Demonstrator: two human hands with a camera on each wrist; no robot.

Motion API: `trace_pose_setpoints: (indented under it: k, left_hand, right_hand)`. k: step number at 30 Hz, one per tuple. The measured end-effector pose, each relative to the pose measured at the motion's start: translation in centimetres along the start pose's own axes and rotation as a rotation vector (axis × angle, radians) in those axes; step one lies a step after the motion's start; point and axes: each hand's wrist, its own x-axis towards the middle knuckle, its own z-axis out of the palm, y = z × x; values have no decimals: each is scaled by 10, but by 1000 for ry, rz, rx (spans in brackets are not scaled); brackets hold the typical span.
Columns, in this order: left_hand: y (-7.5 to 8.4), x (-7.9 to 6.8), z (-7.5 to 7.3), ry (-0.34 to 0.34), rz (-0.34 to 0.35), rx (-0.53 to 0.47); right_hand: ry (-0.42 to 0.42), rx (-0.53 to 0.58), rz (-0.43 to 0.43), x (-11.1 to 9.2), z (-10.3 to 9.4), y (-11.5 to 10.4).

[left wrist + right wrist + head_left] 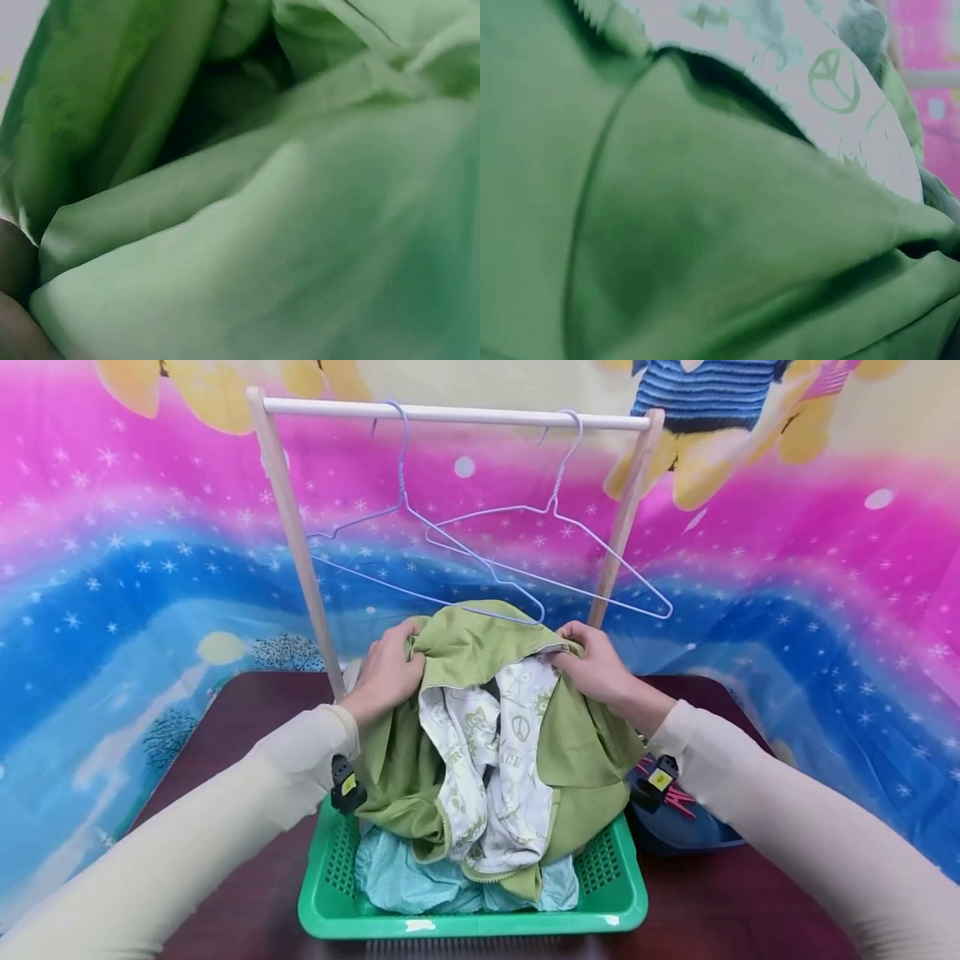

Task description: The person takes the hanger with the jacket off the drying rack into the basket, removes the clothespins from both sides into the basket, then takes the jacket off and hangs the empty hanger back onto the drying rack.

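A green zip jacket with a white printed lining hangs bunched over a green plastic basket. My left hand grips its upper left side, fingers curled into the cloth, and my right hand pinches the upper right near the lining's edge. Green folds of the jacket fill the left wrist view, where only a bit of finger shows at the left edge. In the right wrist view, the peace-sign lining shows beside green cloth. Light blue clothing lies in the basket beneath the jacket.
Behind the jacket stands a rack with a white rail and wooden posts. A purple hanger and a lilac hanger hang from it, the purple one's lower corner overlapping the jacket. A dark blue container sits right of the basket on the dark table.
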Motion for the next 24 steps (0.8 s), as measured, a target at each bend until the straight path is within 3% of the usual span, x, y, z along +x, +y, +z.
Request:
trace_pose_setpoints:
  k: [2,6,9,13,18,22,24]
  left_hand:
    - [8,-5,-5,10,26,-27]
    - [21,-21,-11,-40,43,-144]
    - [25,-33,-14,-110,57,-267]
    - [21,-47,-14,-253,118,-322]
    - [11,-68,-14,-448,223,-191]
    - [6,-86,-12,-625,249,-23]
    - [5,-95,-11,-727,231,48]
  right_hand:
    - [-27,53,8,-8,0,-5]
    - [-113,146,-10,-24,4,-16]
    - [-186,161,-68,-37,9,-20]
    - [-314,132,-187,-54,18,-19]
    - [-510,31,-305,-74,26,-15]
    - [-668,-160,-327,-86,32,-9]
    - [-764,-256,-304,-91,35,-6]
